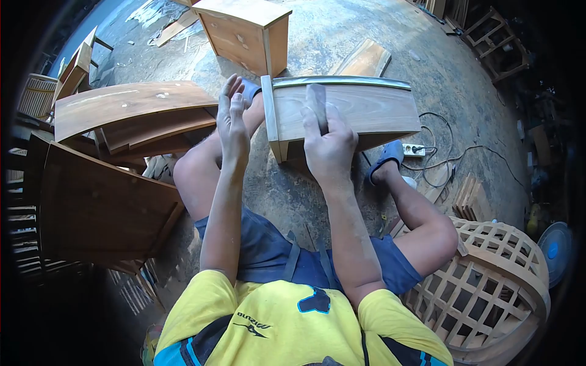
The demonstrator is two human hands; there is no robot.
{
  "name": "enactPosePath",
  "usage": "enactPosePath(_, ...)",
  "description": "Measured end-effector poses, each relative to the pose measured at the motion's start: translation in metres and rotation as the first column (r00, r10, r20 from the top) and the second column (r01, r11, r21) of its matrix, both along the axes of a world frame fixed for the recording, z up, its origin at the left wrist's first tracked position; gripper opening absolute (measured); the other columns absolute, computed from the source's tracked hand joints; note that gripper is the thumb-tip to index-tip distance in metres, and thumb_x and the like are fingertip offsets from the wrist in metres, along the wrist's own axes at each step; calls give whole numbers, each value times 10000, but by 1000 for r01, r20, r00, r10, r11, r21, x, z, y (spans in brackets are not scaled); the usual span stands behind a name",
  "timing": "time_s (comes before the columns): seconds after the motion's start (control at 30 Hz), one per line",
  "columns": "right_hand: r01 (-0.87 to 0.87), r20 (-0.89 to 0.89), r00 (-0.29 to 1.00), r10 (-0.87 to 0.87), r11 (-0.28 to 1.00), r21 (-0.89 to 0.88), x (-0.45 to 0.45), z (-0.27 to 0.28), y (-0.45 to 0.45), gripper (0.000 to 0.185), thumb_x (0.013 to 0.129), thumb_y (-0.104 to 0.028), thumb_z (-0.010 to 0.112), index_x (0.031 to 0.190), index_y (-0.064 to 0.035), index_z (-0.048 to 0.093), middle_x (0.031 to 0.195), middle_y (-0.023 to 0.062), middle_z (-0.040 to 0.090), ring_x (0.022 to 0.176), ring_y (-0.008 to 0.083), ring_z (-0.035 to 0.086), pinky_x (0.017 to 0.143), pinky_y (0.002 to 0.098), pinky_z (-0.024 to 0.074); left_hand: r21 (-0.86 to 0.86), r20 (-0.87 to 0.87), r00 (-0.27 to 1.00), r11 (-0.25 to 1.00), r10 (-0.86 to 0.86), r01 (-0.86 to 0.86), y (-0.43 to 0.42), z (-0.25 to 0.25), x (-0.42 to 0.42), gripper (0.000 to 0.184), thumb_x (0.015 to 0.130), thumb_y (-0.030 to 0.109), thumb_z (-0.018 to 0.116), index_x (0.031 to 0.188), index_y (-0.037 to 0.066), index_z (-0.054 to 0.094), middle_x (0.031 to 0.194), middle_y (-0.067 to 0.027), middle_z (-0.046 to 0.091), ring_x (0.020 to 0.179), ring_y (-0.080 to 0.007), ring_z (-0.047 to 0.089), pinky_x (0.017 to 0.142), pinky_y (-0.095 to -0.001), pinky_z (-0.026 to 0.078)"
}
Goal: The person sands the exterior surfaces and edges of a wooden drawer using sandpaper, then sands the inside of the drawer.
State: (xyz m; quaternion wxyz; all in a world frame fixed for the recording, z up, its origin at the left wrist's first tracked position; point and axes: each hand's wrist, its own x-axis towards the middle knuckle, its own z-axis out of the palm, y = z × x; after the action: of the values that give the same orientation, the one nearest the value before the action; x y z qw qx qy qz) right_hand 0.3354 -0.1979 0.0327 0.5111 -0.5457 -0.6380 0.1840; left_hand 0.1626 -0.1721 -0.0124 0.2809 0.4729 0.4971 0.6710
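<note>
A wooden furniture piece (372, 107) with a pale panel and a raised upright edge stands between my knees. My right hand (330, 143) is closed around a small grey-brown block (316, 102), held over the panel. Whether the block touches the panel is hard to tell. My left hand (234, 125) is raised just left of the piece's upright edge, its palm turned inward and fingers extended, with nothing in it.
Wooden cabinet parts (137, 107) and a dark brown panel (104, 201) lie at the left. A wooden cabinet (244, 36) stands ahead. At the right are a power strip (414, 150) with cables, a lattice wooden piece (482, 293) and a fan (554, 251).
</note>
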Motion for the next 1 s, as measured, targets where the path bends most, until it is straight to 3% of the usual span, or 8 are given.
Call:
enactPosePath(0.3,-285,64,945,320,905,-316,9,-16,-41,161,996,-149,642,950,0,684,745,201,678,692,418,680,676,472,530,44,219,904,930,-366,366,52,-41,8,396,1093,116,423,1476,23,460,1398,-131,546,1318,-187,505,1153,-327,357)
enactPosePath(0.4,-57,194,979,61,998,-23,43,-10,-50,128,967,-90,666,1020,17,711,921,139,665,815,300,670,729,406,538,39,240,904,934,-355,356,52,-42,9,384,1082,130,445,1452,29,474,1357,-129,561,1293,-197,521,1142,-333,369)
enactPosePath(0.5,81,413,896,-161,976,204,51,-19,-23,149,977,-50,619,1061,51,687,1239,212,691,1081,369,692,937,454,563,14,301,892,936,-338,350,47,-36,14,392,1069,109,438,1451,24,468,1375,-149,563,1305,-212,521,1156,-353,366)
enactPosePath(0.57,-199,510,857,74,960,196,20,-48,-19,312,947,-48,631,1249,17,674,1384,208,648,1296,356,623,1142,484,464,60,338,863,924,-375,378,51,-45,10,389,1070,104,432,1449,22,468,1379,-149,561,1307,-208,520,1152,-350,375)
enactPosePath(0.7,-292,433,884,173,930,224,61,-56,-3,373,950,-33,634,1321,-49,668,1358,155,680,1294,326,635,1136,499,465,30,284,886,927,-366,374,52,-43,5,396,1061,104,455,1444,8,480,1341,-151,573,1291,-216,536,1137,-353,401)
enactPosePath(0.8,126,439,854,-280,929,347,167,-61,13,292,1013,-68,588,1287,-37,682,1300,172,704,1182,382,681,1006,467,544,60,222,897,924,-382,378,54,-46,4,400,1055,107,467,1443,13,486,1341,-153,572,1287,-217,536,1137,-350,395)
enactPosePath(0.9,541,243,830,-502,831,-133,199,-31,12,282,1061,-108,541,1296,-17,668,1301,221,690,1147,409,688,938,458,569,26,209,921,944,-328,330,50,-39,8,382,1067,125,459,1433,20,491,1330,-144,581,1268,-208,534,1146,-343,361)
enactPosePath(1.0,158,405,863,-302,923,351,152,-53,9,304,1062,-117,545,1323,-2,653,1305,210,692,1172,420,678,961,467,563,26,143,935,945,-325,325,50,-34,7,400,1061,129,488,1446,19,482,1323,-138,587,1259,-213,534,1130,-342,377)
